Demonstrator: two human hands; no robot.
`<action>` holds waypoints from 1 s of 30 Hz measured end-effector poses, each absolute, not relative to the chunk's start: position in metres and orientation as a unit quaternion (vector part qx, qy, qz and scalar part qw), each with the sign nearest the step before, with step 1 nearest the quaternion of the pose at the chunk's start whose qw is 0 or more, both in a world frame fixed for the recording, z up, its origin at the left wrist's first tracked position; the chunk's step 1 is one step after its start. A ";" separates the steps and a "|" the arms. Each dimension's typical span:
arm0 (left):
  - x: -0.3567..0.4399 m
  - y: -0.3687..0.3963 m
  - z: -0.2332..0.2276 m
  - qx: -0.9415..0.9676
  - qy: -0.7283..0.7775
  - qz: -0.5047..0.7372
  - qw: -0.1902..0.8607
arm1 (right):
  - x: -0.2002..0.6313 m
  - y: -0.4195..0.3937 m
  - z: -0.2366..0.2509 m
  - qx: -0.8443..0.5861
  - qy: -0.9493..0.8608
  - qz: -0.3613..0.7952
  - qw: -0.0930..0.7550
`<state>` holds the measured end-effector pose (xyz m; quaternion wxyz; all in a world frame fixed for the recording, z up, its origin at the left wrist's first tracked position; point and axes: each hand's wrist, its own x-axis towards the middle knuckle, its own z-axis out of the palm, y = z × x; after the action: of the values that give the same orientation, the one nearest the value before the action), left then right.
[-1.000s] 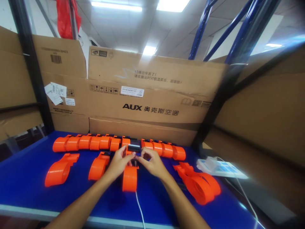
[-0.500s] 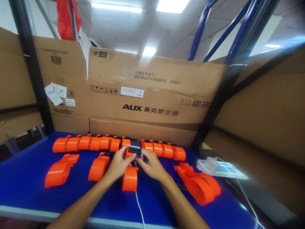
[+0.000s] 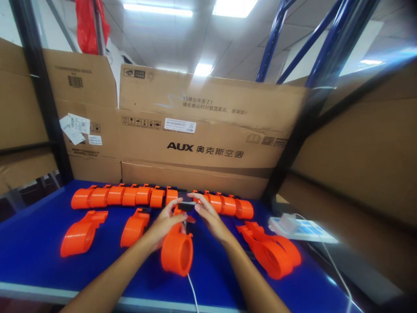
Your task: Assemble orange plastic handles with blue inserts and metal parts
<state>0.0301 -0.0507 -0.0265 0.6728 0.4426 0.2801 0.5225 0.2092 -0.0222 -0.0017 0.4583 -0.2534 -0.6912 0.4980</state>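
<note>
The left hand (image 3: pixel 166 219) is seen just below the centre of the frame, its fingers curled around the near side of an orange tape dispenser (image 3: pixel 177 252), which is held tilted so that its round open end faces the camera. The right hand (image 3: pixel 208 217) is placed just beside it, its fingers pinched on the small dark part (image 3: pixel 186 204) at the top of the same dispenser; both hands are closed on it, and it is lifted slightly above the blue table (image 3: pixel 39 269). A white cable (image 3: pixel 192 291) is seen running from under the dispenser to the lower edge of the frame. Behind the hands, across the middle of the frame, a row of orange dispensers (image 3: pixel 130 195) is laid side by side against the foot of a cardboard box (image 3: pixel 208 130). Two loose orange shells (image 3: pixel 81 232) (image 3: pixel 135 226) are found at lower left, apart from each other, and a pile of orange shells (image 3: pixel 273 252) is found at lower right. A white power strip (image 3: pixel 299 228) is seen at the right edge of the table.
</note>
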 end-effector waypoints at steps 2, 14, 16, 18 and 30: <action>0.031 -0.056 -0.025 0.457 0.270 0.503 0.682 | 0.209 -0.025 0.000 -0.232 -0.686 0.535 0.435; 0.032 -0.048 -0.023 0.556 0.250 0.554 0.566 | 0.198 -0.015 -0.018 -0.285 -0.697 0.435 0.494; 0.031 -0.047 -0.022 0.558 0.259 0.555 0.560 | 0.195 -0.016 -0.017 -0.277 -0.693 0.440 0.500; 0.031 -0.047 -0.021 0.551 0.269 0.560 0.557 | 0.194 -0.018 -0.016 -0.267 -0.687 0.447 0.506; 0.012 -0.046 -0.005 0.284 0.209 0.672 0.652 | 0.191 -0.026 -0.021 -0.308 -0.836 0.246 0.382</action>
<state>0.0122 -0.0462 -0.0051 0.6516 0.2838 0.2087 0.6718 0.1908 -0.0261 -0.0209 0.3821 -0.3080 -0.8360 0.2456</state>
